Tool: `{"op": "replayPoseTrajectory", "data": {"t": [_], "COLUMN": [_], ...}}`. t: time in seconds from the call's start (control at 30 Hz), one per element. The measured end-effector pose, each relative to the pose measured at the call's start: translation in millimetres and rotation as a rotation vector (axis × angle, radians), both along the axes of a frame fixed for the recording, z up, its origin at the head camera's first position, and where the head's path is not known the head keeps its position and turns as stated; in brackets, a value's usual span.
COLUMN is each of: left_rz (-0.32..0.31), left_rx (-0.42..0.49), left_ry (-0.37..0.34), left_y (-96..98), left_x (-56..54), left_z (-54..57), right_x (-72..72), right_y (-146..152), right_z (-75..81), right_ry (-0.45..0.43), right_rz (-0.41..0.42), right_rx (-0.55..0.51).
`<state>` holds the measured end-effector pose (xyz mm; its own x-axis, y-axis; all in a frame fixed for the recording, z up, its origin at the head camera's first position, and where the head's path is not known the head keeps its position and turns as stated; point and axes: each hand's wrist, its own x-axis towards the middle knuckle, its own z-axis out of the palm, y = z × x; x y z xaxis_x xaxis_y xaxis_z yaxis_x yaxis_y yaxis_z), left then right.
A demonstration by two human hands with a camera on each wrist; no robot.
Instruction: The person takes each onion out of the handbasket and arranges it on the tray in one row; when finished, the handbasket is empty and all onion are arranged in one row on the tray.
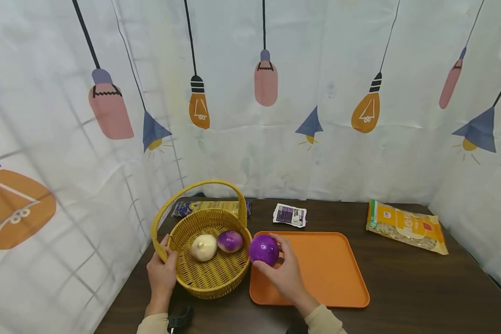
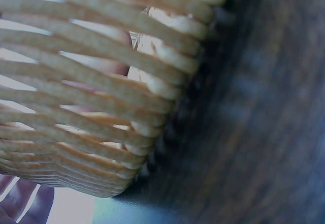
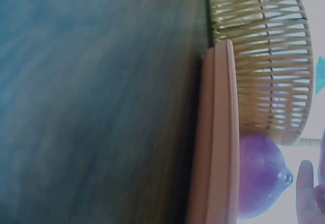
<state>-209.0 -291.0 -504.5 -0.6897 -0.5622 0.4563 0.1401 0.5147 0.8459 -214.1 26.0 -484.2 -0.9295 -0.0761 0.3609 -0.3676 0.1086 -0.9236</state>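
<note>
Head view: I have the purple onion (image 1: 262, 250) above the left edge of the orange tray (image 1: 325, 269), just beside the basket (image 1: 210, 292); whether it touches the tray I can't tell. It's nearly round, so I take its long axis from the nub: in my right wrist view that points away from the table. The right hand (image 1: 287, 274) pinches it between thumb and fingers; the left hand (image 1: 163, 271) grips the basket's left side, fingers curled. Inside sit a white onion (image 1: 203, 247) and a purple-and-white onion (image 1: 230, 241). Far right lies a yellow packet (image 1: 407, 227).
</note>
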Motion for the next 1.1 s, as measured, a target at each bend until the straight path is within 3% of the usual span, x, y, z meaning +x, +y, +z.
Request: {"op": "replayPoseTrajectory", "data": {"t": [0.33,1.1], "left_rz": [-0.001,-0.011], "left_rx": [0.014,0.018], "left_ry": [0.004,-0.010], "left_y": [-0.3,-0.2], "left_x": [-1.3,0.0], "left_z": [-0.7,0.3], "right_x": [-6.3,-19.3], "right_y": [17,58], "right_z": [-6.8,-33.1], "right_ry": [0.000,-0.144], "right_rz": [-0.104,-0.270], "right_rx": [-0.016,0.082]}}
